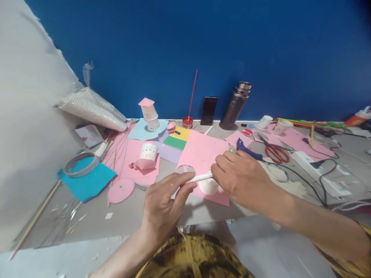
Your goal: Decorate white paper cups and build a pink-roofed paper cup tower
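My left hand (165,204) pinches one end of a thin white pen-like stick (199,178), fingers closed around it. My right hand (242,175) is closed on the stick's other end, just above a small white paper cup (208,187). The cup stands upside down on a pink paper sheet (201,152) that has a round hole cut near its edge. A blue glue gun (247,151) lies just behind my right hand.
Red scissors (275,152), a power strip (315,166) with cables and more pink paper lie right. A steel flask (234,105), phone (209,110) and red pot with stick (188,122) stand against the blue wall. Stacked cups (92,110), a tape ring (81,164) and decorated cups (150,114) are left.
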